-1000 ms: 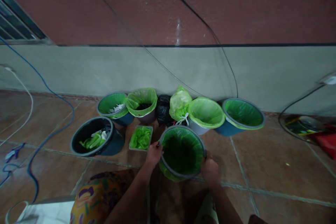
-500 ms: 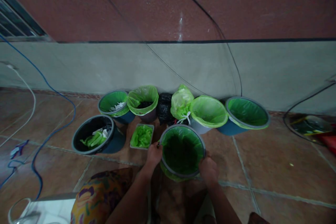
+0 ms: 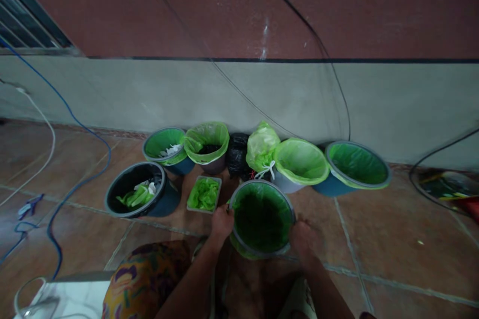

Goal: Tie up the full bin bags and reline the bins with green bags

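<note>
A trash bin point(image 3: 262, 183) with a grey rim and a green plastic liner stands between my hands in the lower middle. Its inside is dark, so the bottom cannot be made out. My left hand point(image 3: 222, 223) is closed on the left side of the rim. On the opposite side my right hand point(image 3: 303, 240), a little blurred, grips the rim and liner edge. Just left of the bin lies a small clear tray point(image 3: 202, 211) of crumpled green bags point(image 3: 204, 194). Behind it are a tied green bag point(image 3: 262, 145) and a black bag point(image 3: 238, 154).
Lined bins stand along the wall: a blue one point(image 3: 179, 165), a dark one point(image 3: 214, 167), a white one point(image 3: 286, 184) and another blue one point(image 3: 331, 185). A dark bin point(image 3: 170, 202) holds bags at left. A blue cable point(image 3: 77, 187) crosses the tiled floor.
The view has shifted slightly, moving the whole scene a little to the right. Both hands stay on the bin's rim, and the right hand looks more blurred now.
</note>
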The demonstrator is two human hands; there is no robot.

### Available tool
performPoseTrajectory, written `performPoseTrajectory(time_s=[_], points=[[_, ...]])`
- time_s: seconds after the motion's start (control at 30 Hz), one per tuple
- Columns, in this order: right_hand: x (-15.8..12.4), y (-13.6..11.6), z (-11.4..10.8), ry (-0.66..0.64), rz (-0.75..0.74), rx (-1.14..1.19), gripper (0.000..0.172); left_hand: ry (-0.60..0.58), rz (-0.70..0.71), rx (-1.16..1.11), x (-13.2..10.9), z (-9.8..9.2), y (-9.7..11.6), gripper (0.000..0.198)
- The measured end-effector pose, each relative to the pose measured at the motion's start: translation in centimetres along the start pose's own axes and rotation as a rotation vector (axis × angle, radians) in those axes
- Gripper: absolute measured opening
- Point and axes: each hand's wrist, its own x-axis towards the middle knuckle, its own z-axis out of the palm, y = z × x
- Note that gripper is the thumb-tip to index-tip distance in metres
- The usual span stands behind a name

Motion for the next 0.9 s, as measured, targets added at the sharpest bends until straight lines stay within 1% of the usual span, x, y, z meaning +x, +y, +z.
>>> performPoseTrajectory(time_s=[0.07,0.13,0.2,0.23,0.3,0.37,0.43,0.53,0.6,0.7,0.9], points=[[1.3,-1.4,-1.1,0.103,-0.067,-0.116,0.049,0.007,0.003,-0.003,0.1,0.2,-0.1,0.026],[2.8,-3.4,-1.8,0.139,-0.233,-0.166,0.059,0.014,0.000,0.009,0.2,0.3,-0.1,0.026],[4.2,-5.3,-1.8,0.108,-0.385,-0.178,0.064,0.014,-0.011,0.038,0.3,0.5,-0.1,0.026],[4.8,-6.1,-1.5,0.083,-0.435,-0.188,0.065,0.010,-0.017,0.051,0.3,0.6,-0.2,0.026],[5.6,-7.2,-0.7,0.037,-0.488,-0.222,0.066,0.006,-0.024,0.062,0.4,0.7,-0.2,0.027],[6.1,-7.6,0.4,0.019,-0.500,-0.260,0.065,0.004,-0.016,0.064,0.5,0.8,-0.2,0.028],[6.2,-7.5,1.3,0.029,-0.496,-0.288,0.064,0.010,-0.013,0.072,0.4,0.9,-0.1,0.029],[6.3,-7.3,2.1,0.050,-0.485,-0.302,0.065,0.025,-0.056,0.096,0.1,0.8,0.3,0.032],[6.4,-7.3,2.1,0.041,-0.480,-0.302,0.066,0.031,-0.093,0.120,-0.1,0.7,0.6,0.032],[6.6,-7.4,1.9,0.016,-0.479,-0.300,0.067,0.038,-0.113,0.145,-0.3,0.7,0.9,0.031],[6.1,-7.4,1.5,0.028,-0.483,-0.299,0.070,0.043,-0.094,0.140,-0.1,1.3,0.6,0.028]])
